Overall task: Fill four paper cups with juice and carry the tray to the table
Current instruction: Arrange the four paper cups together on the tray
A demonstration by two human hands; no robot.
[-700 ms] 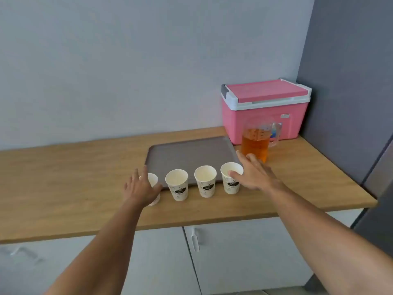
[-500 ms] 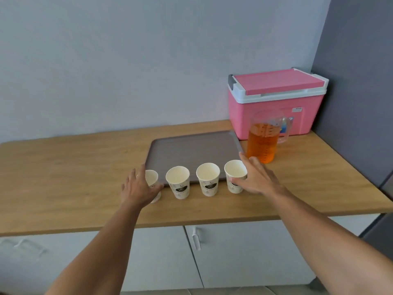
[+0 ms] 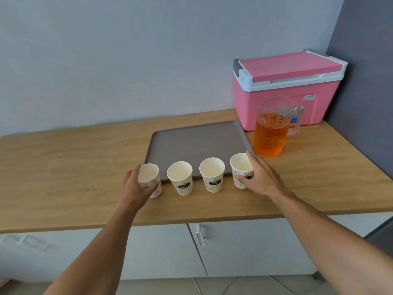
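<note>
Left hand (image 3: pixel 133 188): fingers curled around leftmost paper cup (image 3: pixel 149 180).
Right hand (image 3: pixel 259 177): wrapped on rightmost paper cup (image 3: pixel 242 170); juice pitcher (image 3: pixel 271 133) just beyond.

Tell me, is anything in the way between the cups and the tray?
Nothing visible is. The four cups stand on the counter along the near edge of the tray, whose surface is bare. The juice jug stands off to its right.

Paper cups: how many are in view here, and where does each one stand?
4, in a row on the counter along the tray's near edge: the leftmost cup in the left hand, two middle cups untouched, the rightmost cup in the right hand. None seems hidden.
</note>
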